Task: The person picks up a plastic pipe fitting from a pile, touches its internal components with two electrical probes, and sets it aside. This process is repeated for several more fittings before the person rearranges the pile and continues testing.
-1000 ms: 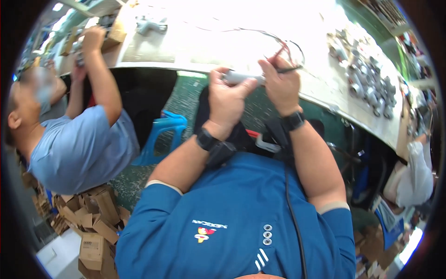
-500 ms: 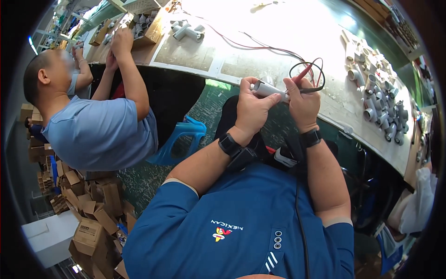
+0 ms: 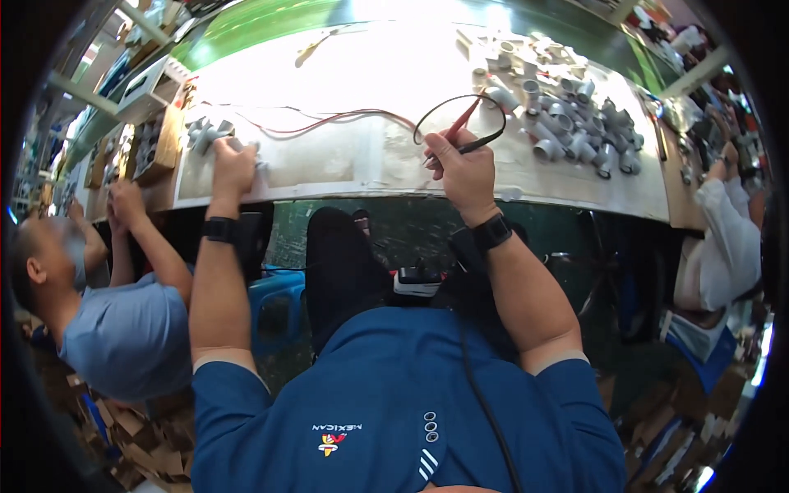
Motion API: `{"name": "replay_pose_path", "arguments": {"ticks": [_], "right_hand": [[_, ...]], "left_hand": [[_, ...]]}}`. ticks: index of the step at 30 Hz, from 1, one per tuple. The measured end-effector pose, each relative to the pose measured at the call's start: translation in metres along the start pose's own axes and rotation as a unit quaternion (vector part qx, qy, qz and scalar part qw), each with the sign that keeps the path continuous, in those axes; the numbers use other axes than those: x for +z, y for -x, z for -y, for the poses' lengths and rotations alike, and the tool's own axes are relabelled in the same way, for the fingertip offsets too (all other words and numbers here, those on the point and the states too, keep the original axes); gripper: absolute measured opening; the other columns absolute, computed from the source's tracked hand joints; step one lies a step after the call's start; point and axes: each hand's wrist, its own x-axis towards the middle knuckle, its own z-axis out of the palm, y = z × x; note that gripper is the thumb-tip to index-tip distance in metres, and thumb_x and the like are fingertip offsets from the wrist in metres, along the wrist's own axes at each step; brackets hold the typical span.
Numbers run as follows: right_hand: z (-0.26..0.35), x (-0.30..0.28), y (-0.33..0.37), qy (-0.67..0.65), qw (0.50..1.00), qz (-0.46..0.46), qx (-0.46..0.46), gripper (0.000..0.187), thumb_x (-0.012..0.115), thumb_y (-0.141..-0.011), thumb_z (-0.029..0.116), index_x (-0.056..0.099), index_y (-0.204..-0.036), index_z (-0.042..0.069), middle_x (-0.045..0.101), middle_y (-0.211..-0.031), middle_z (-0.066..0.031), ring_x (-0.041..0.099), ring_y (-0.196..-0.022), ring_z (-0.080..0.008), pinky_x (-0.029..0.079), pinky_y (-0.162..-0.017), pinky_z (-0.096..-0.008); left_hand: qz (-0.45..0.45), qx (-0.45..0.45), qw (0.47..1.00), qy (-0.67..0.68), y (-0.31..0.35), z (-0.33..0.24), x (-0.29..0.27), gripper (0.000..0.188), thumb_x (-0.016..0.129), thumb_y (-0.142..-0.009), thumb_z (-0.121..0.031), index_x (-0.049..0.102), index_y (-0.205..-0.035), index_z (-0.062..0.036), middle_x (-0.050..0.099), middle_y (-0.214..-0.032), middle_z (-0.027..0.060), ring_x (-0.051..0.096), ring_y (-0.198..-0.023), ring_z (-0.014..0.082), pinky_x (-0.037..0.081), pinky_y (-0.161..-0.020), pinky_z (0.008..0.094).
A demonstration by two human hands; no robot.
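Observation:
My left hand (image 3: 235, 168) is at the left part of the bench with its fingers curled round a grey tubular part (image 3: 261, 158), of which only a bit shows past the hand. Just beyond the fingertips lies a small group of similar grey tubular parts (image 3: 202, 135). Over the bench's front edge, my right hand (image 3: 464, 174) grips a pair of test probes together, a red probe (image 3: 462, 123) and a black probe (image 3: 483, 143). Their thin tips point left and touch nothing. The black lead loops up above this hand.
A large heap of grey tubular parts (image 3: 575, 123) covers the right side of the bench (image 3: 320, 168). Red and black leads (image 3: 345, 113) run across the middle. A co-worker in a light blue shirt (image 3: 123, 329) sits at left, near a blue stool (image 3: 275, 300). Another person (image 3: 723, 222) is at right.
My left hand has carried the grey tubular part away from the probes to the small group at left. My right hand keeps both probes. The head view has shifted left.

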Motion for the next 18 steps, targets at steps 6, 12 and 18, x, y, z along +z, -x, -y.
{"name": "replay_pose_path", "arguments": {"ticks": [6, 12, 18], "right_hand": [[0.001, -0.045, 0.001, -0.005, 1.000, -0.022, -0.003, 0.018, 0.076, -0.101, 0.019, 0.073, -0.099, 0.002, 0.072, -0.081, -0.0041, 0.064, -0.065, -0.0085, 0.049, -0.055, -0.0227], [-0.004, -0.038, 0.008, 0.053, 0.998, -0.013, -0.026, 0.017, 0.078, -0.099, 0.018, 0.073, -0.097, 0.002, 0.071, -0.080, -0.0025, 0.062, -0.066, -0.0084, 0.049, -0.058, -0.0239], [-0.003, -0.047, 0.013, 0.139, 0.976, 0.052, -0.157, 0.017, 0.080, -0.096, 0.015, 0.072, -0.092, 0.001, 0.069, -0.077, -0.0017, 0.060, -0.069, -0.0094, 0.048, -0.063, -0.0269]], "left_hand": [[-0.089, 0.089, 0.948, -0.294, -0.014, -0.022, -0.007, 0.055, 0.077, -0.093, -0.034, 0.056, -0.130, 0.0007, 0.064, -0.123, 0.0279, 0.062, -0.116, 0.0453, 0.052, -0.100, 0.0499], [0.071, 0.403, 0.912, -0.009, -0.014, -0.170, 0.061, 0.026, 0.071, -0.096, -0.017, 0.068, -0.116, -0.0006, 0.068, -0.117, 0.0188, 0.067, -0.111, 0.0390, 0.053, -0.097, 0.0436], [0.280, 0.556, 0.783, -0.001, 0.002, -0.328, 0.182, 0.029, 0.070, -0.096, -0.013, 0.069, -0.124, -0.0059, 0.069, -0.132, 0.0151, 0.065, -0.123, 0.0355, 0.051, -0.106, 0.0434]]}}
